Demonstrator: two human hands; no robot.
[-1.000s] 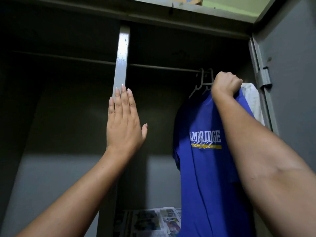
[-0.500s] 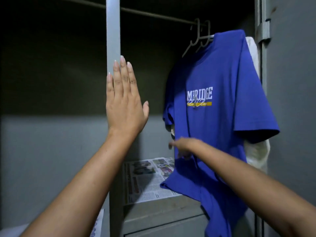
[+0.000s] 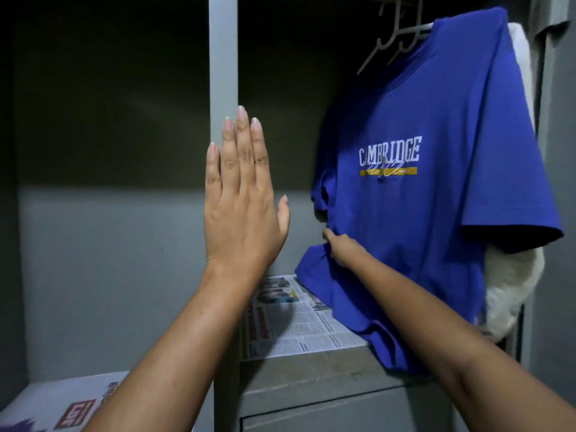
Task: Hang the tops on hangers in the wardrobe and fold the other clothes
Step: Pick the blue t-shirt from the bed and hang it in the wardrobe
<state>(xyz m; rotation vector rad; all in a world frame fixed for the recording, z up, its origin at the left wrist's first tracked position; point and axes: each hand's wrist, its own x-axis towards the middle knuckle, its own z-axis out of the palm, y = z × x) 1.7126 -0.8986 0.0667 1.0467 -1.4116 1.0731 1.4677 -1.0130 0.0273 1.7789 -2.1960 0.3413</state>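
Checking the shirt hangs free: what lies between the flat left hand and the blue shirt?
Head view: only dark wardrobe back wall between left hand and blue shirt.

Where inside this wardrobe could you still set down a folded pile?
The newspaper-lined shelf between the grey post and the blue T-shirt, and the lower newspaper left of the post. The right is crowded by hangers.

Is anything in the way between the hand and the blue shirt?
No, nothing is in the way. The right hand is already on the blue shirt, pinching the cloth at its left side. The shirt hangs on a hanger in the wardrobe. The left hand rests flat on the grey post.
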